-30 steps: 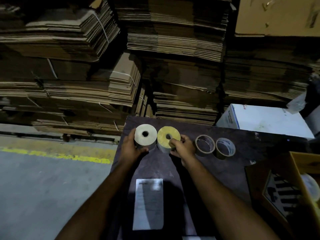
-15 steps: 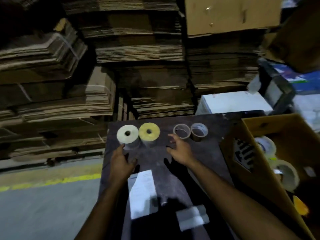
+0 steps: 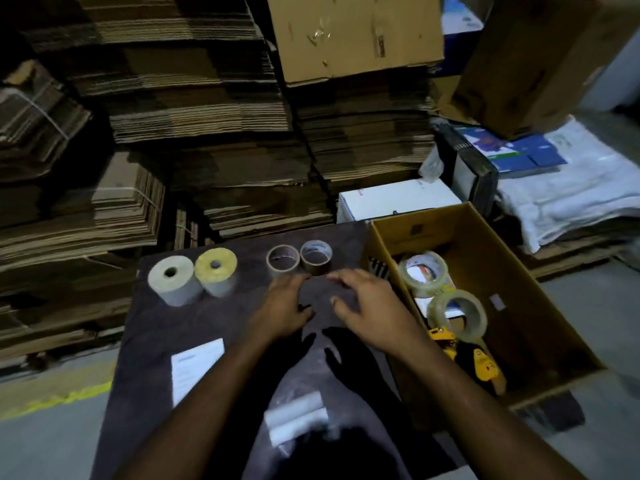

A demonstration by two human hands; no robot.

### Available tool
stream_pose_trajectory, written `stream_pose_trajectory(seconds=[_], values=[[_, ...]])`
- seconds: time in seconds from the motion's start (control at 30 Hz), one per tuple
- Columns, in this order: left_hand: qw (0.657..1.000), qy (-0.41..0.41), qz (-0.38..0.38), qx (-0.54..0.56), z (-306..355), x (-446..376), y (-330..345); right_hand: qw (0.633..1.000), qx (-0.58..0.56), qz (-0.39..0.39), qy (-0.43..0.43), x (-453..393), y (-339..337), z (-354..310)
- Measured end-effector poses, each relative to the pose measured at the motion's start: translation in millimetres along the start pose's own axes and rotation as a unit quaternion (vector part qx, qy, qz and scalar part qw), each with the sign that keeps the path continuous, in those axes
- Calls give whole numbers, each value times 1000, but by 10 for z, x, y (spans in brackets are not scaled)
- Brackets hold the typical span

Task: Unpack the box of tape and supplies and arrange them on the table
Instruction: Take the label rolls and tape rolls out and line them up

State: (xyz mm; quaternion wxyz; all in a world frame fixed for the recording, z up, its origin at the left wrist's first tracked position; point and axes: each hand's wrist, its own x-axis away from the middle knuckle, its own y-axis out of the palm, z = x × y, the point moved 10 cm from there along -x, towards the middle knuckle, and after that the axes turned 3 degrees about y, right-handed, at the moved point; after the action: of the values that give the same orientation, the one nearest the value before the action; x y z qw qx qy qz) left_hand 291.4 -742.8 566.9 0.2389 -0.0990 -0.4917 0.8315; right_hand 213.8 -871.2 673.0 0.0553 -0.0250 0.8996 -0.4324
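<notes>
Surface (image 3: 166, 327): dark, matt, slightly mottled. Box (image 3: 540, 306): plain brown cardboard, matt. Clear tape rolls (image 3: 424, 273): glossy plastic film. Dispenser (image 3: 483, 367): yellow plastic, smooth. Sheet (image 3: 195, 368): white paper. Background stacks (image 3: 194, 109): corrugated cardboard, rough edges.

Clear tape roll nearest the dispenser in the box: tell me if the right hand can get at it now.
Probably yes. The right hand is empty, just left of the open box, and the clear tape roll lies uncovered on top, nothing above it.
</notes>
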Motion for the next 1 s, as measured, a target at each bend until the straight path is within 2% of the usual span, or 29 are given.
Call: stream_pose_trajectory(seconds=[0.07,0.13,0.23,0.3,0.4,0.47,0.57,0.7,0.77,0.87,1.0], values=[[1000,-12,-5,-11,247,-171,40,999,1,1,-33,215,-157,64],[999,-16,38,20,564,-254,-18,998,-8,28,-53,418,-388,202],[990,23,116,77,1246,-205,-56,995,-10,89,-32,637,-808,691],[986,48,138,75,1652,-103,39,993,0,116,-8,756,-1013,1051],[985,74,156,8,2143,-2,223,994,18,105,26,890,-1145,1502],[984,66,164,1,2261,39,292,996,17,78,42,913,-1129,1639],[984,42,175,-5,2239,79,259,997,-3,79,25,885,-1130,1599],[983,50,170,-49,2130,186,163,995,0,90,-31,781,-1098,1275],[983,37,169,-65,1984,213,107,996,20,61,-54,679,-978,1088],[981,-9,143,-130,1537,138,82,993,88,2,-74,523,-663,802],[977,-96,75,-176,720,-138,136,985,168,28,-29,420,-478,693]])
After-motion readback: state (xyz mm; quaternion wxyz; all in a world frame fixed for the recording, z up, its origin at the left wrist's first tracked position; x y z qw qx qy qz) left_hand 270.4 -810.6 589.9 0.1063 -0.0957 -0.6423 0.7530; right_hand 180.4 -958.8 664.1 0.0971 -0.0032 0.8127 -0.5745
